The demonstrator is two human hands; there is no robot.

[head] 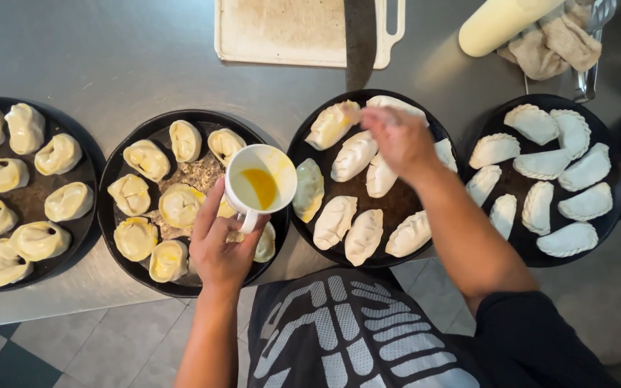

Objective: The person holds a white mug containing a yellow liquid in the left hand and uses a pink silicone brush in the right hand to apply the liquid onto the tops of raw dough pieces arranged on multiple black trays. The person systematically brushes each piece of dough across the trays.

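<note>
White cup (260,185): holds yellow liquid, tilted slightly; gripped at its handle by the left hand (221,248), fingers closed around the handle; the cup hangs above the edge of the second round dark tray (120,162), which carries round folded pastries, several glazed yellow.

Third round dark tray (303,147): carries half-moon pastries with crimped edges; the right hand (397,136) sits over its upper part, fingertips pinched together at the glazed pastry (332,123) at the tray's top left; whether something thin is held between the fingers cannot be told, since the fingertips are blurred; a second glazed pastry (309,188) lies at the tray's left edge, just beside the cup.

Further trays: one at far left (91,162) with round pastries; one at right (612,197) with pale, unglazed half-moons; a fifth partly cut off at the right border.

Surface: grey metal table (123,50); white cutting board (289,32) at the far edge with a dark blade lying across it; pale rolling pin (501,25) resting on a crumpled cloth (555,43); tiled floor below the near edge.

Pose: left forearm rises from below, wrist straight; right arm reaches forward from the right, elbow bent, dark sleeve at the upper arm.
</note>
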